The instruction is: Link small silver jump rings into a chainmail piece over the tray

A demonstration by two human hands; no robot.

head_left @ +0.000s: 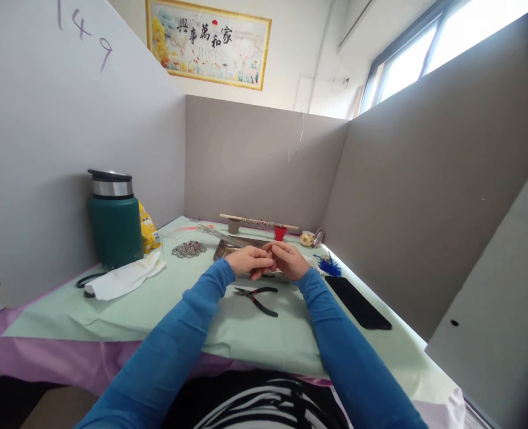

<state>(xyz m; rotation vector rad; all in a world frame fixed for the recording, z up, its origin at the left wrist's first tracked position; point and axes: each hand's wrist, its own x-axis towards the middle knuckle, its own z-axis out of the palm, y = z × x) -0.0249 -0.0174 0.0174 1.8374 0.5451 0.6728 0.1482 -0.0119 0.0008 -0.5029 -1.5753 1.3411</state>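
In the middle of the frame, the left hand (249, 261) and the right hand (288, 259) meet above the pale green cloth (241, 333). Their fingers are bent inward and the fingertips come close together, with only a small opening. Whether they pinch some small thing I cannot tell, because the fingers cover this place. Just beyond the hands there is a shallow tray (220, 251), partly hidden by them. Nearer to the person, below the hands, the pliers (251, 294) lie on the cloth with handles spread and the tip pointing to the left of the frame; neither hand touches them.

At the left of the tray is a pile of beads (189, 249), grey and red. Behind the tray, a thin stick (226, 216) lies across a brown cup (234, 226) and a red cup (280, 233). To the right of the hands there are a blue tassel (329, 264) and a flat black object (357, 302). On the left side of the frame, a green bottle (115, 229) stands upright, with a yellow packet (148, 229) beside it and a white cloth (127, 277) in front.
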